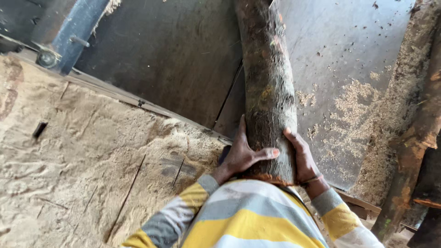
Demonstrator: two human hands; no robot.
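Hands first: our left hand [242, 155] lies spread against the near end of the log [268, 92], thumb across its bark, while our right hand [303, 156] cups the other side. Log rests lengthwise on the dark metal table [174, 55], sawdust [82, 151] heaped beside its left edge.

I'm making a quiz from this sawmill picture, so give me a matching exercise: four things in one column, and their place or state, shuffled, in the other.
Things:
1. log
2. left hand
3. sawdust
4. blue metal bar

Places or states:
A. top left corner, slanted
B. spread thickly over the surface at left
C. lying on the dark metal table, gripped at its near end
D. pressed against the log's left side, thumb across the bark

Pairs: 1-C, 2-D, 3-B, 4-A
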